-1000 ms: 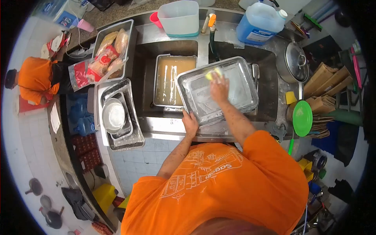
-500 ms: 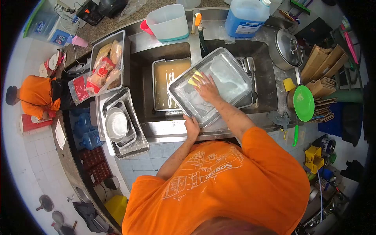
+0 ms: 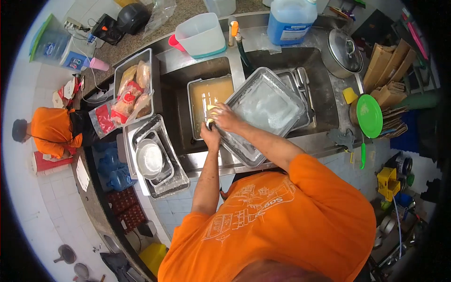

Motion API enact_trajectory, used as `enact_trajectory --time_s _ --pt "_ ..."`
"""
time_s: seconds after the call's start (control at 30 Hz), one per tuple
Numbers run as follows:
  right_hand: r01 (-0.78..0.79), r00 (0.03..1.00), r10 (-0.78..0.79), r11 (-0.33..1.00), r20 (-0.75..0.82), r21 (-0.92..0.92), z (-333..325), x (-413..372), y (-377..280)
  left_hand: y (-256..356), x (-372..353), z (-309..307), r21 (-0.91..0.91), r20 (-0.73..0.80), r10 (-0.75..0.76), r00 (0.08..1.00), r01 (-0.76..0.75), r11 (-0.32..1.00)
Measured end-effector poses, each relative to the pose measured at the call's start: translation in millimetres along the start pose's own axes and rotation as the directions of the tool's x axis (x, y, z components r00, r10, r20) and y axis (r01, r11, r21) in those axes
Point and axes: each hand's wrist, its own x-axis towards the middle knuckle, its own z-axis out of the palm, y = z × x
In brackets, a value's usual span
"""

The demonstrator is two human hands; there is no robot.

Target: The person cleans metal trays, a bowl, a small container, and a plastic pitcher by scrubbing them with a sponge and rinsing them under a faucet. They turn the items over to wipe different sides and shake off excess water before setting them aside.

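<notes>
A soapy metal tray [image 3: 268, 105] lies tilted across the sink divider and front edge. My right hand [image 3: 225, 118] is closed round a yellow sponge [image 3: 212, 111] at the tray's left corner. Just below it, my left hand [image 3: 210, 135] grips that same corner, its fingers curled and partly hidden. In the left basin, a second tray [image 3: 191, 101] holds cloudy brownish water. Under the soapy tray, another metal tray [image 3: 302, 123] shows in the right basin, with metal utensils [image 3: 303, 80] beside it.
Left of the sink are a bin of packaged food [image 3: 133, 91] and stacked pans [image 3: 150, 159]. Behind stand a clear container [image 3: 202, 35], the faucet [image 3: 234, 29] and a blue jug [image 3: 292, 21]. At right are a lidded pot [image 3: 344, 52] and green plate [image 3: 369, 116]. A co-worker [image 3: 51, 129] is far left.
My right hand has moved left with the sponge, from the tray's middle to its left corner. My left hand has moved up and left along the rim. The tray has turned slightly.
</notes>
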Motion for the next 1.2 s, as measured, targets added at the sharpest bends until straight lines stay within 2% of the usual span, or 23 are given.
enact_trajectory --time_s 0.03,0.07,0.1,0.13,0.17,0.27,0.3,0.33,0.43,0.53,0.67,0.7,0.77,0.8,0.83,0.87,0.93,0.97,1.0,1.07,1.13,1.2 --pt "-0.004 0.999 0.005 1.000 0.034 -0.018 4.5 -3.1 6.0 -0.7 -3.7 -1.4 -0.087 0.036 -0.052 0.998 0.055 0.995" --pt "-0.004 0.998 0.007 0.999 0.064 -0.042 7.6 -6.0 19.0 -6.8 -9.6 3.0 -0.030 -0.062 0.019 0.998 -0.020 0.999" --pt "-0.002 0.995 0.009 0.998 0.096 -0.064 7.9 -9.1 33.3 -19.8 -10.9 7.1 -0.090 -0.040 -0.034 0.999 0.030 0.995" --pt "-0.010 0.993 0.029 0.986 0.111 -0.164 -5.2 -10.6 46.7 -31.6 -13.2 8.1 -0.144 -0.013 -0.088 0.996 0.085 0.986" --pt "-0.067 0.993 0.088 0.973 0.084 -0.223 -20.8 -12.2 63.0 -41.3 -19.6 13.7 -0.142 -0.068 -0.104 0.992 0.094 0.985" --pt "-0.223 0.974 0.221 0.886 -0.052 -0.407 -44.9 -16.6 129.7 -71.4 -15.2 30.4 -0.451 -0.062 -0.237 0.970 0.185 0.873" --pt "-0.277 0.960 0.260 0.831 -0.104 -0.482 -57.1 -19.6 151.6 -42.4 -15.0 18.7 -0.492 -0.042 -0.288 0.957 0.231 0.839" --pt "-0.327 0.944 0.290 0.768 -0.157 -0.551 -70.5 -21.5 166.2 -43.0 -14.8 19.5 -0.538 -0.018 -0.312 0.950 0.254 0.804" --pt "-0.483 0.845 0.535 0.740 -0.026 -0.469 -99.1 -23.0 177.9 -39.4 -9.6 24.2 -0.668 0.041 -0.383 0.923 0.310 0.677" --pt "-0.669 0.719 0.688 0.649 -0.096 -0.361 -105.5 -32.0 181.5 -33.4 -15.2 29.4 -0.663 0.004 -0.384 0.923 0.290 0.690" --pt "-0.832 0.537 0.842 0.520 -0.044 -0.195 -115.1 -78.0 182.5 -31.9 -15.3 31.1 -0.678 0.010 -0.414 0.910 0.310 0.667" --pt "-0.842 0.479 0.878 0.466 0.023 -0.270 -122.8 -86.4 176.2 -43.0 -14.8 35.1 -0.650 0.002 -0.404 0.915 0.308 0.695" --pt "-0.651 0.745 0.640 0.639 -0.187 -0.408 -124.3 -118.5 167.9 -42.0 -14.0 35.9 -0.662 0.007 -0.383 0.924 0.292 0.690" --pt "-0.536 0.843 0.471 0.688 -0.261 -0.490 -122.7 -129.7 163.2 -40.3 -13.6 36.9 -0.667 0.007 -0.376 0.927 0.285 0.689" --pt "-0.504 0.859 0.472 0.703 -0.201 -0.501 -122.5 -134.8 154.4 -27.5 -14.7 33.2 -0.686 -0.001 -0.370 0.929 0.269 0.677" --pt "-0.474 0.870 0.472 0.719 -0.143 -0.509 -115.0 -136.7 149.2 -27.6 -13.3 30.3 -0.583 -0.029 -0.319 0.947 0.243 0.775" --pt "-0.415 0.884 0.466 0.749 -0.035 -0.516 -95.9 -133.4 142.9 -34.8 -11.0 34.6 -0.556 -0.026 -0.319 0.947 0.252 0.792" --pt "-0.426 0.887 0.460 0.787 -0.036 -0.446 -62.6 -138.9 151.8 -38.5 -10.3 36.4 -0.616 0.009 -0.326 0.945 0.262 0.743" --pt "-0.504 0.854 0.511 0.770 -0.094 -0.391 -55.3 -128.2 141.9 -35.5 -8.8 35.7 -0.623 0.011 -0.346 0.938 0.277 0.732" --pt "-0.647 0.762 0.618 0.715 -0.193 -0.264 -42.4 -94.6 90.1 -24.0 -10.6 32.6 -0.632 0.021 -0.386 0.922 0.311 0.710" --pt "-0.660 0.752 0.637 0.728 -0.173 -0.186 -27.6 -77.3 55.1 -18.3 -9.4 33.9 -0.604 -0.014 -0.384 0.923 0.299 0.739" --pt "-0.536 0.842 0.538 0.828 -0.036 -0.166 -13.5 -74.5 16.8 -19.8 -5.8 34.9 -0.536 -0.048 -0.371 0.927 0.289 0.793"
